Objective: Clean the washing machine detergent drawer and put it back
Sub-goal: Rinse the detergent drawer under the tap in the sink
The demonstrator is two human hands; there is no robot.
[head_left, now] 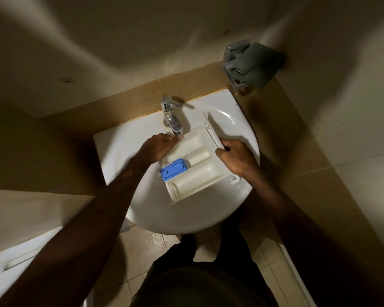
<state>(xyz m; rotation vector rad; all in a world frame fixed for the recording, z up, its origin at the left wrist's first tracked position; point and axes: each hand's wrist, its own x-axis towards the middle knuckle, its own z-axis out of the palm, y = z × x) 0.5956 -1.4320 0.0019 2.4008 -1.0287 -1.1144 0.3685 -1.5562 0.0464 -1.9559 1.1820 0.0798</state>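
The cream plastic detergent drawer (197, 167) lies across the white basin (124, 149), its compartments facing up, with a blue insert (173, 169) at its left end. Water lies in the compartment under the chrome tap (173, 117). My left hand (159, 147) is at the drawer's upper left corner, just below the tap's spout, its fingers curled over the drawer's edge. My right hand (235, 157) grips the drawer's front panel on the right side.
A grey-green cloth (256, 64) hangs over a chrome fitting (234, 50) on the wall at the upper right. A tan ledge (129, 105) runs behind the basin. A white appliance top (13, 262) shows at the lower left. Beige floor tiles lie below.
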